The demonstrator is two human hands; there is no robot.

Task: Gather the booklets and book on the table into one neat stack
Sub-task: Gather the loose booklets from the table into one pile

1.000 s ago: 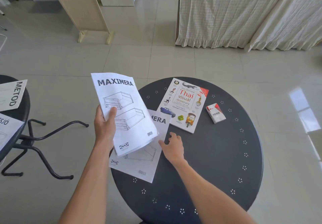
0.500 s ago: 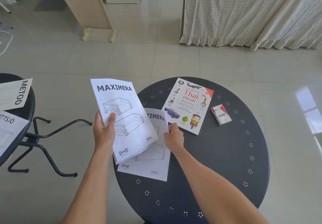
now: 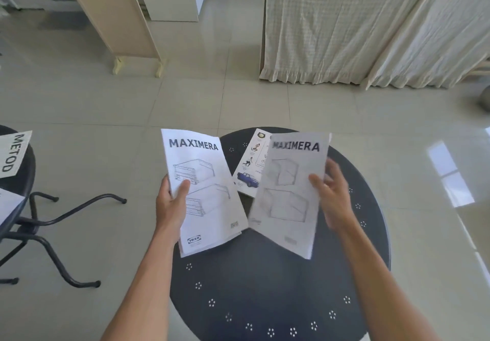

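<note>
Centre of frame: two MAXIMERA booklets up off the table (image 3: 265, 287), one per hand.
Left hand (image 3: 169, 202): fingers clamped on the left booklet (image 3: 204, 189), thumb across the cover.
Right hand (image 3: 334, 197): fingers pinching the right booklet (image 3: 291, 192), a moment ago flat on the table; blurred, so the grip looks loose.
Book (image 3: 252, 165): on the table at upper centre, half hidden behind the right booklet.
Meaning: both booklets in hand, ready to merge; the book waits.
</note>
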